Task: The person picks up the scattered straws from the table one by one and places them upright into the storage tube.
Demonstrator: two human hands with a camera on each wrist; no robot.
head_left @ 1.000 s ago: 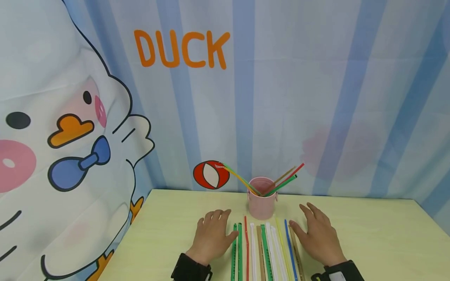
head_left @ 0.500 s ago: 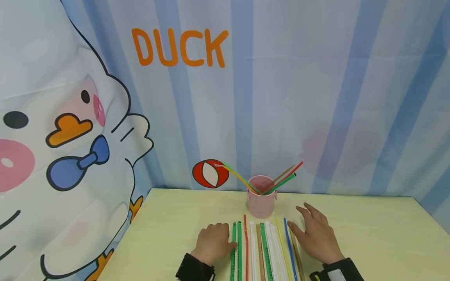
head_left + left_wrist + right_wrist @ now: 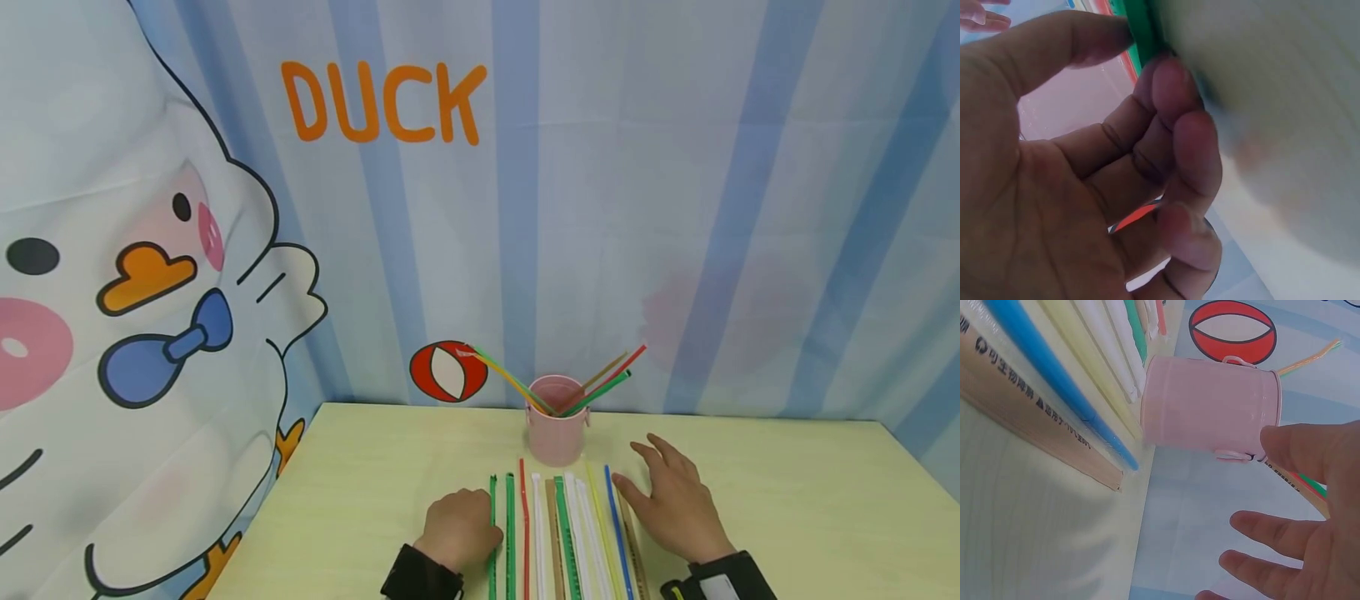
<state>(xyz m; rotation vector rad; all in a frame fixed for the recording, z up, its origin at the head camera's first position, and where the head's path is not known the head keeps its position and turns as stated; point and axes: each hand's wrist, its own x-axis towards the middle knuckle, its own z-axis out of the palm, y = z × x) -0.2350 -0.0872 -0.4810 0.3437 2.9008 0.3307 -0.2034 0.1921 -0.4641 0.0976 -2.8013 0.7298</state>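
My left hand [image 3: 459,529] pinches the leftmost green straw [image 3: 492,500] between thumb and curled fingers, low over the table. In the left wrist view, that green straw [image 3: 1140,28] passes between the thumb and index fingertip. My right hand [image 3: 681,507], fingers spread and holding nothing, is beside the right end of the row. Nearest to it lie a wrapped brown straw [image 3: 632,537] and a blue straw [image 3: 618,529]. Between the hands run another green straw [image 3: 511,533], a red straw [image 3: 525,525] and several white, brown, green and yellow ones, side by side.
Behind the row stands a small pink bucket [image 3: 557,437] with several straws leaning out both ways. The pale wooden table [image 3: 817,500] ends at a blue striped curtain [image 3: 600,208] printed with a duck and a ball.
My left hand has drawn down toward me, and its fingers have curled onto the leftmost green straw, which has shifted slightly left. The right hand has hardly moved.
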